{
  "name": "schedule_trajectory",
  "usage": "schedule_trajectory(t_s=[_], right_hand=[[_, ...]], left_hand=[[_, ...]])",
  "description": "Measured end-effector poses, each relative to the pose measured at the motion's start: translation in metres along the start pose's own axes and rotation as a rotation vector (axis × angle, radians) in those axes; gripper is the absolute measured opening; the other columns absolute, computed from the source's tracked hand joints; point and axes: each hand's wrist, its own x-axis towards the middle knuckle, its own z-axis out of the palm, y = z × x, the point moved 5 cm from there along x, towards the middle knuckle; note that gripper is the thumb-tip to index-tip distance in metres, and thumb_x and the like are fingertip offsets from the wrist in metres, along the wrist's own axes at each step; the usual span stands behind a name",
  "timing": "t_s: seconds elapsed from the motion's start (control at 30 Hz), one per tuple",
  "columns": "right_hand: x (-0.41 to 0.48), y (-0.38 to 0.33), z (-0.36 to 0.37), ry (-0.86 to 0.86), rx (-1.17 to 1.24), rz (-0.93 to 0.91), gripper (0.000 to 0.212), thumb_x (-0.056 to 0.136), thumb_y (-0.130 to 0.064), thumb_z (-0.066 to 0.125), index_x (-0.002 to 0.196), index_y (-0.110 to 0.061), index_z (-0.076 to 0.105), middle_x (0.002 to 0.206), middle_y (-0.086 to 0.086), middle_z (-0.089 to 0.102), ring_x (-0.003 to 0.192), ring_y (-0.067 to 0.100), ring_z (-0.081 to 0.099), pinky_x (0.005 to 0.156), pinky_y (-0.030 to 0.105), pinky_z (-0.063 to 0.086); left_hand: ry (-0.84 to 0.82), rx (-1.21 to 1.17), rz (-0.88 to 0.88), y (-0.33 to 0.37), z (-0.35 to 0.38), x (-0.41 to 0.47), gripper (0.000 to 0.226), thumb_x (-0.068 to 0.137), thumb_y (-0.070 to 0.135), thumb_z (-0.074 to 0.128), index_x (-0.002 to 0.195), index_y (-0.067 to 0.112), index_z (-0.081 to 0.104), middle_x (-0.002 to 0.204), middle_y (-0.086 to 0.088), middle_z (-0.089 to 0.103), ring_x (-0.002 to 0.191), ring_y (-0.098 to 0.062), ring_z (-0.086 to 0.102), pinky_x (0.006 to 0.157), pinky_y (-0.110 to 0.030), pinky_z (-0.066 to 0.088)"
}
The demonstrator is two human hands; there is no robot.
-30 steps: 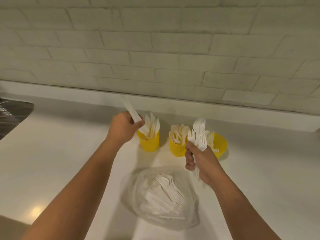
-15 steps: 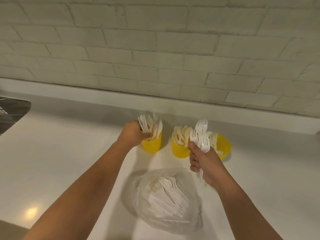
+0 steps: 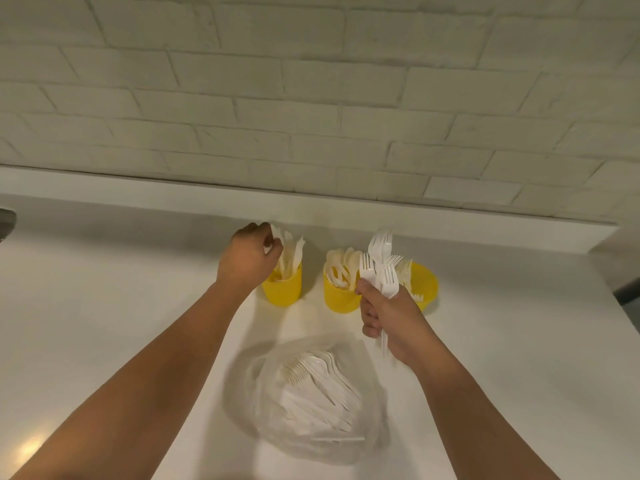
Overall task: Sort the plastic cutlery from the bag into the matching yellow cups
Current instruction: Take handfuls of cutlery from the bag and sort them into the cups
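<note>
A pale painted-brick wall [image 3: 311, 81] is standing behind a white countertop [image 3: 104, 306] that is catching a warm glare [image 3: 33, 445]; a dark object [image 3: 5, 223] is showing at left

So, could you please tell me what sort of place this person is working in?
Probably a kitchen or pantry counter: a smooth white countertop runs along a painted brick wall, and three yellow cups hold plastic cutlery.

Glossy counter [image 3: 104, 306], clear plastic bag [image 3: 242, 403]
</note>
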Motion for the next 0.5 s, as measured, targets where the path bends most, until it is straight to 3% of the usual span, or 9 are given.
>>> schedule_trajectory(t_s=[0.07,0.17,0.27,0.37,0.43,0.5], right_hand=[[0.000,0.000,-0.002,0.001,-0.003,0.002,0.017,0.101,-0.021,0.061,0.091,-0.008,0.061,0.056,-0.001,0.038,0.047,0.014,0.030,0.046,0.026,0.026],[0.001,-0.001,-0.004,0.001,0.002,0.008,0.016,0.100,-0.021,0.063,0.090,-0.009,0.061,0.058,0.001,0.037,0.048,0.014,0.030,0.046,0.026,0.026],[0.001,-0.001,-0.005,-0.027,0.055,0.013,0.017,0.099,-0.021,0.066,0.088,-0.009,0.061,0.062,0.004,0.037,0.051,0.016,0.030,0.047,0.027,0.025],[-0.002,-0.004,-0.003,-0.060,0.032,-0.008,0.017,0.097,-0.019,0.069,0.087,-0.011,0.058,0.070,0.009,0.042,0.055,0.017,0.035,0.048,0.027,0.025],[-0.005,-0.006,0.001,-0.081,-0.080,-0.031,0.019,0.097,-0.021,0.068,0.087,-0.010,0.056,0.073,0.013,0.044,0.056,0.018,0.039,0.046,0.026,0.028],[-0.010,-0.007,0.008,-0.132,-0.186,-0.041,0.024,0.098,-0.026,0.066,0.086,-0.008,0.057,0.070,0.014,0.049,0.055,0.020,0.043,0.045,0.026,0.032]], left_hand=[[-0.048,0.039,-0.030,-0.002,0.000,0.004,0.024,0.086,0.041,0.066,0.094,0.018,0.070,0.095,-0.001,0.055,0.091,-0.030,0.063,0.075,-0.030,0.048],[-0.043,-0.040,-0.036,0.006,-0.007,0.006,0.048,0.077,0.056,0.074,0.113,0.026,0.066,0.110,-0.005,0.056,0.103,-0.027,0.061,0.092,-0.035,0.051],[0.140,-0.105,0.041,0.027,-0.025,-0.002,0.056,0.081,0.062,0.066,0.121,0.023,0.063,0.118,-0.007,0.056,0.110,-0.028,0.056,0.097,-0.038,0.046],[0.315,-0.352,0.108,0.060,-0.045,-0.023,0.046,0.089,0.049,0.060,0.126,0.023,0.063,0.119,-0.001,0.054,0.108,-0.023,0.058,0.094,-0.039,0.052],[0.199,-0.554,0.142,0.093,-0.046,-0.039,0.046,0.095,0.044,0.057,0.138,0.030,0.057,0.125,0.004,0.055,0.107,-0.013,0.060,0.088,-0.024,0.052],[-0.034,-0.733,0.186,0.122,-0.035,-0.051,0.045,0.103,0.038,0.051,0.147,0.029,0.053,0.135,0.007,0.059,0.117,-0.003,0.060,0.092,-0.013,0.047]])
